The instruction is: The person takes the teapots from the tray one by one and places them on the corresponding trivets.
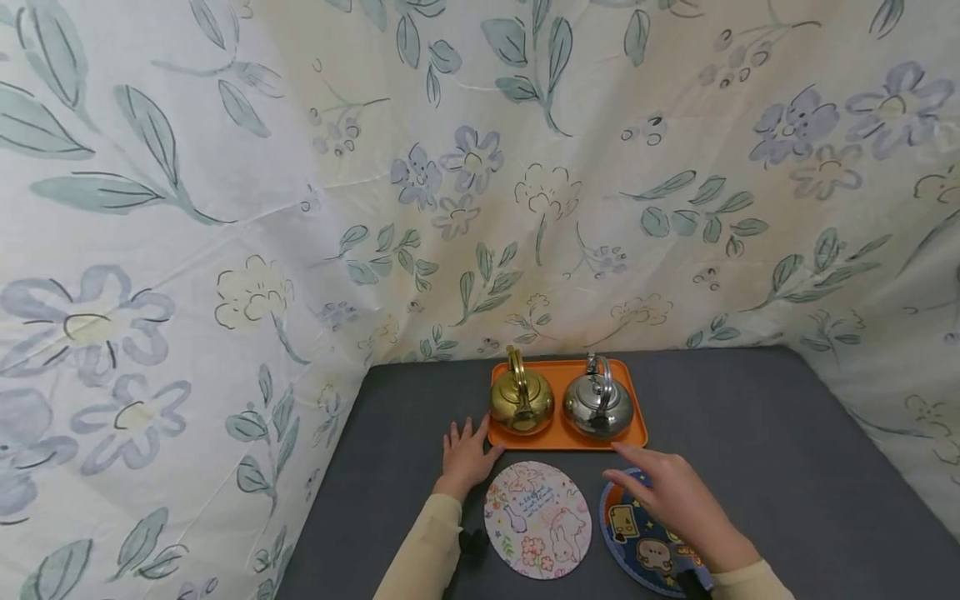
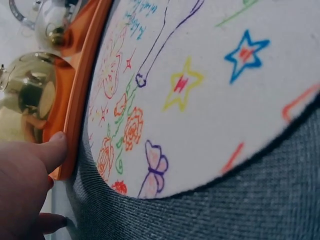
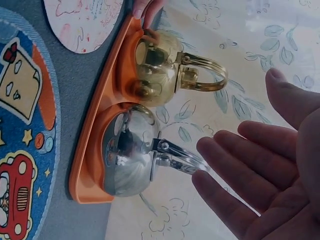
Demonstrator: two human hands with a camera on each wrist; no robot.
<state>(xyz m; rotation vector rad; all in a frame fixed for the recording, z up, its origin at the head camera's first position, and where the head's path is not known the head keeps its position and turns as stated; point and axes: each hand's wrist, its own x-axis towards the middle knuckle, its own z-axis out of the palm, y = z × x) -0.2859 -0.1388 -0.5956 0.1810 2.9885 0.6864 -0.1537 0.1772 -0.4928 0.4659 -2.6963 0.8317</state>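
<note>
An orange tray (image 1: 558, 433) at the back of the table bears a gold teapot (image 1: 522, 404) on the left and a silver teapot (image 1: 598, 408) on the right, both with upright handles. My left hand (image 1: 465, 458) is at the tray's front left corner, fingers spread. In the left wrist view its thumb (image 2: 57, 147) lies against the tray's front edge. My right hand (image 1: 682, 500) hovers near the front right part of the tray, over a blue round mat. Its fingers (image 3: 250, 175) are extended and hold nothing, in front of the silver teapot's handle in the right wrist view.
A white round mat (image 1: 536, 521) with drawn rabbits and flowers lies in front of the tray. Right of it is the blue cartoon mat (image 1: 626, 542), partly hidden by my right hand. Floral cloth (image 1: 480, 208) hangs behind and beside the dark grey table (image 1: 720, 400).
</note>
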